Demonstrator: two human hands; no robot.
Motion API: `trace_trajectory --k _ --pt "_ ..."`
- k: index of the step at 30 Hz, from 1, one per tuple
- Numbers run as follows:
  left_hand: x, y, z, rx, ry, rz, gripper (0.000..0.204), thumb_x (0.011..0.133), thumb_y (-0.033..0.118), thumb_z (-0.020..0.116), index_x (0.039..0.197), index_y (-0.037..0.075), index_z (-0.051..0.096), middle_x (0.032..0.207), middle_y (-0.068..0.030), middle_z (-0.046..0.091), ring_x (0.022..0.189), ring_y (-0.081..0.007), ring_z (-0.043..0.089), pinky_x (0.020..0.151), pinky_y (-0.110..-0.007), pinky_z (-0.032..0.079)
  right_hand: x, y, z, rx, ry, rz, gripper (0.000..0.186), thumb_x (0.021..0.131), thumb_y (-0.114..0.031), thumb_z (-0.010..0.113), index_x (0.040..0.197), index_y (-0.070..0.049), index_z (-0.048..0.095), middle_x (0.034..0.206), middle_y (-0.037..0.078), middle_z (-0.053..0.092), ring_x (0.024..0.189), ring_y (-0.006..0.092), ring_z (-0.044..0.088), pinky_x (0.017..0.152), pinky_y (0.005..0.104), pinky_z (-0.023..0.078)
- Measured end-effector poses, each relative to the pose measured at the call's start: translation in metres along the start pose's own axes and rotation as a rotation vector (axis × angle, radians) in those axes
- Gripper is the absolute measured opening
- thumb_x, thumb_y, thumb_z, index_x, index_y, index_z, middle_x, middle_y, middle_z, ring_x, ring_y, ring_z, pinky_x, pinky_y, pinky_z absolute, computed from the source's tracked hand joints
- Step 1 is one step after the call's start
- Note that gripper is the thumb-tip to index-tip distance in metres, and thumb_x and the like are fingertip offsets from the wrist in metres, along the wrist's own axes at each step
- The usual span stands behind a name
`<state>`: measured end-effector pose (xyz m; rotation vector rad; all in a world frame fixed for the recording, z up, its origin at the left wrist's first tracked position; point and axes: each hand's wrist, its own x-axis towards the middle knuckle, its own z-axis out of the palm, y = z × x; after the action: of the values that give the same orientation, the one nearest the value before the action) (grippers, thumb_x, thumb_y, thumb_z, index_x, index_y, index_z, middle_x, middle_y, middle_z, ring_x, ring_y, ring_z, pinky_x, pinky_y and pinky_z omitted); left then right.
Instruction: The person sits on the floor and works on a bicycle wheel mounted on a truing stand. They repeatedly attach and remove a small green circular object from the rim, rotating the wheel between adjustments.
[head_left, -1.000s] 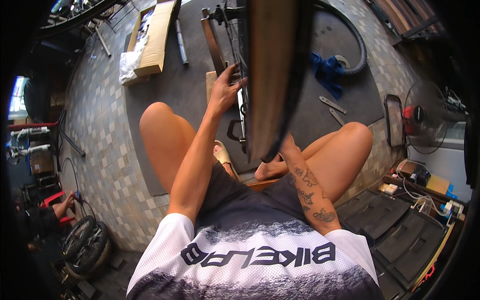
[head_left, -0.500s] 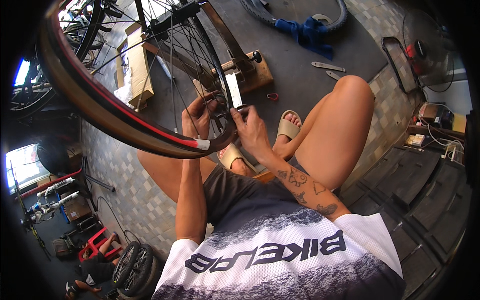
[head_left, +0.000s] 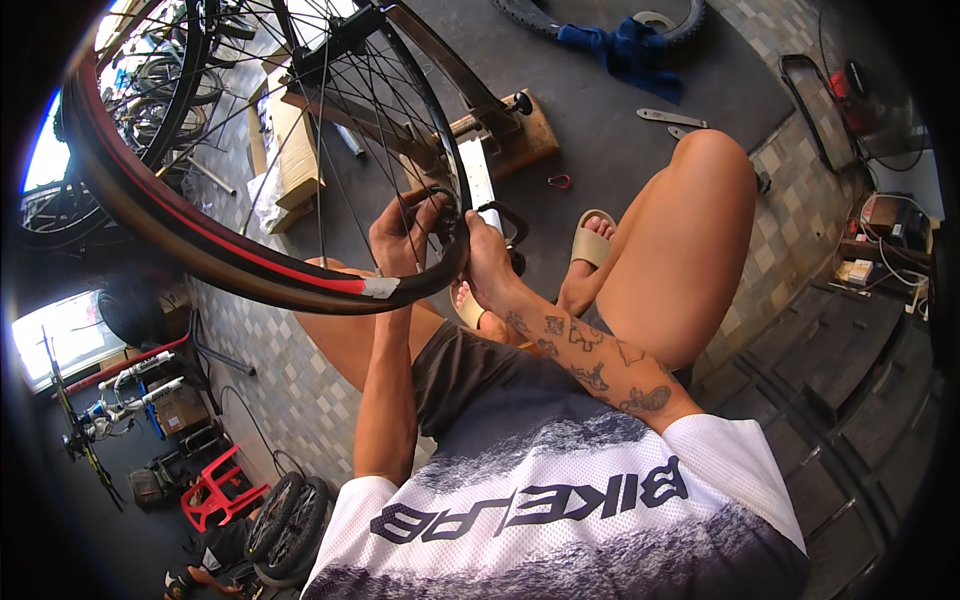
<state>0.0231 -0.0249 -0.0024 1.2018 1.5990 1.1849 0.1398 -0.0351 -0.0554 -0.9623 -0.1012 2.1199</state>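
Observation:
A bicycle wheel (head_left: 225, 245) with a black rim, thin spokes and a red rim strip stands in a truing stand (head_left: 455, 75) in front of me. A whitish patch (head_left: 380, 287) marks the strip near the bottom. From inside the rim, my left hand (head_left: 404, 232) reaches in among the spokes, its fingers closed on a small dark round tool (head_left: 441, 203) that looks like a spoke wrench. On the rim's right side my right hand (head_left: 488, 258) is closed over the rim edge, its fingertips partly hidden. A black curved arm of the stand (head_left: 515, 218) is beside it.
On the dark mat lie a tyre (head_left: 690, 25), a blue cloth (head_left: 625, 52), tyre levers (head_left: 665, 117) and a small red item (head_left: 559, 182). An open cardboard box (head_left: 290, 140) lies beyond the wheel. Dark drawers (head_left: 800, 370) stand at my right, a red stool (head_left: 222, 488) lower left.
The wheel has turned slightly, carrying the whitish patch leftward. My right hand has come in closer against the rim and its fingers are more folded. The whole view has shifted a little.

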Motion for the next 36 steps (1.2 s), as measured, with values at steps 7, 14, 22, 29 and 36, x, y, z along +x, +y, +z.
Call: trace_trajectory --k 7,14,22,29,36 --pt "0.009 0.025 0.02 0.704 0.19 0.074 0.042 0.093 0.027 0.084 0.077 -0.005 0.062 0.064 -0.0095 0.06 0.066 -0.0085 0.045 0.059 -0.031 0.041 0.003 0.001 -0.004 -0.062 0.005 -0.04 0.051 0.115 -0.039 0.034 0.085 -0.005 0.057 0.059 0.01 0.056 0.041 0.0229 0.051 0.039 0.0383 0.046" --pt "0.018 0.005 -0.024 -0.184 -0.258 -0.28 0.032 0.102 0.027 0.074 0.12 0.0 0.069 0.094 -0.0002 0.073 0.072 -0.0079 0.062 0.062 -0.024 0.05 -0.006 -0.002 -0.003 -0.141 0.0 -0.045 0.054 0.116 -0.04 0.032 0.088 -0.003 0.06 0.061 0.01 0.059 0.041 0.0207 0.052 0.04 0.0354 0.047" --pt "0.02 -0.032 -0.025 -0.6 -0.462 -0.29 0.034 0.099 0.017 0.077 0.126 0.001 0.067 0.093 -0.003 0.069 0.072 -0.0082 0.061 0.061 -0.024 0.049 -0.01 -0.004 -0.006 -0.124 -0.083 -0.064 0.057 0.116 -0.041 0.032 0.093 0.0 0.064 0.063 0.01 0.062 0.041 0.0186 0.053 0.041 0.0335 0.048" --pt "0.021 -0.013 0.007 0.153 -0.056 -0.047 0.024 0.093 0.019 0.08 0.106 0.003 0.067 0.083 0.0015 0.065 0.066 -0.0044 0.055 0.056 -0.023 0.04 -0.006 0.003 -0.011 -0.117 -0.063 -0.087 0.055 0.116 -0.043 0.037 0.087 -0.003 0.061 0.061 0.008 0.059 0.041 0.0182 0.053 0.041 0.0323 0.048" --pt "0.028 -0.014 -0.015 -0.205 -0.385 -0.246 0.035 0.096 0.022 0.079 0.121 0.002 0.067 0.092 -0.0012 0.07 0.07 -0.0053 0.061 0.057 -0.022 0.045 -0.013 0.0 -0.01 -0.092 -0.103 -0.069 0.051 0.116 -0.043 0.037 0.104 -0.001 0.063 0.066 0.008 0.063 0.042 0.0166 0.054 0.041 0.0307 0.048"
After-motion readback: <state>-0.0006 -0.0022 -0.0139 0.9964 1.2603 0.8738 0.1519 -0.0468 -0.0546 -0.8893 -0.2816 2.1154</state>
